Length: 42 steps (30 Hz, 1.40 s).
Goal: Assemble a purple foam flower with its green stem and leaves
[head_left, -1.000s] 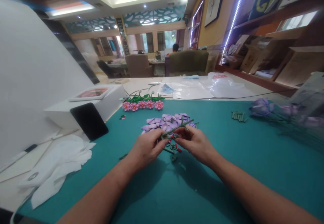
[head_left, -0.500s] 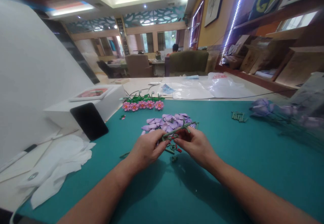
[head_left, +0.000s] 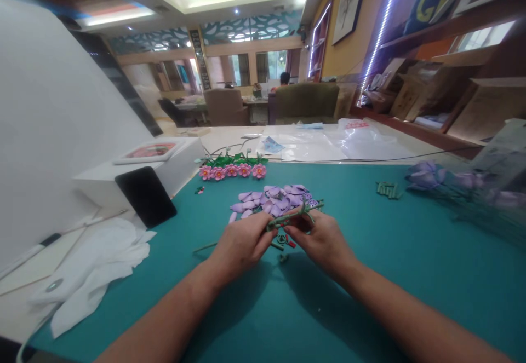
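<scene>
A thin green toy flower stem (head_left: pixel 290 218) with small side shoots lies slanted between my two hands, its tip pointing up to the right. My left hand (head_left: pixel 242 245) is closed, thumb and fingers pinching the stem's left end. My right hand (head_left: pixel 324 237) is also closed, gripping it farther right with fingertips curled underneath; those are partly hidden. Just beyond lies a heap of lilac petal pieces (head_left: pixel 275 201). Below the stem are red pieces (head_left: pixel 290 241), a round green piece (head_left: pixel 281 238) and a small green piece (head_left: pixel 283 258). A green rod (head_left: pixel 205 247) pokes out beside my left hand.
Pink toy flowers (head_left: pixel 232 171) lie in a row at the back of the green mat (head_left: pixel 361 308). A black phone or tablet (head_left: pixel 146 197) leans on a white box at left, near white tissue (head_left: pixel 102 270). Green pieces (head_left: pixel 387 190) and lilac flowers (head_left: pixel 427 176) are at right.
My right hand has shifted slightly, and the stem has turned a little, its right tip now reaching farther right. More of the green rod shows by my left hand.
</scene>
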{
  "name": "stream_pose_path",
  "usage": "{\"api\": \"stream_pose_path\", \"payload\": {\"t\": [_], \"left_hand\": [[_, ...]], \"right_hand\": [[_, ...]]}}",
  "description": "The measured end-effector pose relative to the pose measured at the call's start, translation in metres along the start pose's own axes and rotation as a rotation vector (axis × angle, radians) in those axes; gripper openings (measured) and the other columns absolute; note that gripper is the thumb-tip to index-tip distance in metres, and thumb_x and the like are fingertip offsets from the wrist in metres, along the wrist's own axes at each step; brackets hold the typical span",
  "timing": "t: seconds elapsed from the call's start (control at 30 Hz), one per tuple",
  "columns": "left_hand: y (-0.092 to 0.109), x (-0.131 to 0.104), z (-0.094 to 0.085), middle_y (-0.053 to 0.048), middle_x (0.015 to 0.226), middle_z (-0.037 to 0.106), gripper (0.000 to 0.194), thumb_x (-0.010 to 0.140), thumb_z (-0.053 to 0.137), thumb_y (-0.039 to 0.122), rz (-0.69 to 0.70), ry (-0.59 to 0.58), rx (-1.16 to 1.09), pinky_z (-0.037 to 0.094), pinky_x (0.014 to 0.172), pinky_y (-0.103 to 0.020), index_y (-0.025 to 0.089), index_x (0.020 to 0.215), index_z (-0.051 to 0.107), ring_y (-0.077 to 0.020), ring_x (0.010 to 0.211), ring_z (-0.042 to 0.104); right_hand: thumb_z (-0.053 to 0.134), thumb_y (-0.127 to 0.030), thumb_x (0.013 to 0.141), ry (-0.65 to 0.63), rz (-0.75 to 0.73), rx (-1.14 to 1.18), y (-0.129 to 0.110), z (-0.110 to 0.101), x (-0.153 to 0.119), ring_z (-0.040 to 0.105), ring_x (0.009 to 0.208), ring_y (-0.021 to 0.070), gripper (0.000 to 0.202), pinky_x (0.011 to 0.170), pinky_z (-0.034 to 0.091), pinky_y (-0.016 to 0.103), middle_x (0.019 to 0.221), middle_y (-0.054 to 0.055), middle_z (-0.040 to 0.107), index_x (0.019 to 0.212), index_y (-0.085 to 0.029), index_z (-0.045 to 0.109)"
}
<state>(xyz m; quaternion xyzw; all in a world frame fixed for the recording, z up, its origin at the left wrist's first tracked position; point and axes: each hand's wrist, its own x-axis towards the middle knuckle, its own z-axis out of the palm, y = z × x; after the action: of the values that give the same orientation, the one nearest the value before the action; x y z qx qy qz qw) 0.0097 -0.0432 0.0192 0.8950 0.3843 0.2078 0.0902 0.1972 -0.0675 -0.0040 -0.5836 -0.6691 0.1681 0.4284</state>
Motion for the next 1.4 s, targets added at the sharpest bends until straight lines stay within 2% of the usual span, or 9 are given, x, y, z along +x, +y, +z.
{"api": "stream_pose_path", "payload": {"t": [0.13,0.27,0.4,0.67,0.97,1.17,1.4], "left_hand": [[0.0,0.001,0.0,0.001,0.069,0.055,0.016,0.091,0.042,0.03,-0.018,0.012,-0.024,0.033,0.057,-0.024,0.02,0.08,0.05,-0.0136,0.061,0.049],[-0.002,0.002,-0.003,0.001,0.068,0.054,0.019,0.09,0.043,0.032,-0.044,0.011,-0.109,0.033,0.057,-0.024,0.02,0.078,0.049,-0.0137,0.062,0.049],[-0.004,0.004,-0.009,0.002,0.066,0.051,0.019,0.089,0.045,0.031,-0.042,-0.005,-0.179,0.032,0.057,-0.024,0.019,0.075,0.05,-0.0128,0.061,0.046],[-0.001,0.001,-0.018,0.003,0.064,0.047,0.022,0.088,0.046,0.032,-0.024,-0.01,-0.32,0.031,0.055,-0.024,0.018,0.072,0.049,-0.0116,0.059,0.042],[0.0,0.001,-0.018,0.003,0.063,0.047,0.018,0.088,0.047,0.029,-0.004,-0.006,-0.275,0.031,0.054,-0.023,0.018,0.073,0.051,-0.0111,0.059,0.043],[-0.002,0.001,-0.018,0.003,0.063,0.047,0.02,0.089,0.046,0.029,-0.012,0.008,-0.246,0.031,0.054,-0.022,0.018,0.073,0.051,-0.011,0.058,0.042],[-0.003,0.002,-0.017,0.003,0.064,0.047,0.022,0.089,0.045,0.032,-0.011,-0.011,-0.257,0.03,0.054,-0.023,0.018,0.072,0.049,-0.0114,0.059,0.042]], "right_hand": [[0.065,-0.03,0.071,-0.024,0.077,0.212,0.001,0.002,0.002,0.058,0.065,0.0176,0.015,0.062,0.045,0.03,0.069,0.002,0.064,0.081,-0.02,0.067],[0.069,-0.03,0.064,-0.145,0.182,0.543,-0.001,0.001,0.006,0.057,0.061,0.0154,0.021,0.055,0.046,0.029,0.067,0.0,0.062,0.082,-0.02,0.066],[0.074,-0.028,0.059,-0.207,0.234,0.703,-0.003,-0.003,0.009,0.052,0.053,0.0116,0.025,0.048,0.043,0.025,0.062,-0.003,0.059,0.082,-0.02,0.067],[0.08,-0.028,0.058,-0.274,0.229,0.824,-0.001,-0.001,0.008,0.057,0.059,0.0121,0.027,0.055,0.046,0.027,0.07,0.0,0.066,0.082,-0.021,0.069],[0.085,-0.027,0.054,-0.26,0.267,0.894,-0.003,-0.002,0.008,0.06,0.063,0.0122,0.033,0.055,0.048,0.025,0.072,-0.001,0.066,0.08,-0.019,0.067],[0.083,-0.03,0.058,-0.284,0.223,0.9,0.001,-0.001,0.008,0.059,0.065,0.0122,0.033,0.054,0.048,0.024,0.077,0.0,0.066,0.086,-0.021,0.068],[0.082,-0.025,0.058,-0.28,0.214,0.867,-0.003,-0.004,0.008,0.058,0.065,0.0113,0.028,0.055,0.048,0.025,0.082,0.0,0.067,0.08,-0.02,0.066]]}}
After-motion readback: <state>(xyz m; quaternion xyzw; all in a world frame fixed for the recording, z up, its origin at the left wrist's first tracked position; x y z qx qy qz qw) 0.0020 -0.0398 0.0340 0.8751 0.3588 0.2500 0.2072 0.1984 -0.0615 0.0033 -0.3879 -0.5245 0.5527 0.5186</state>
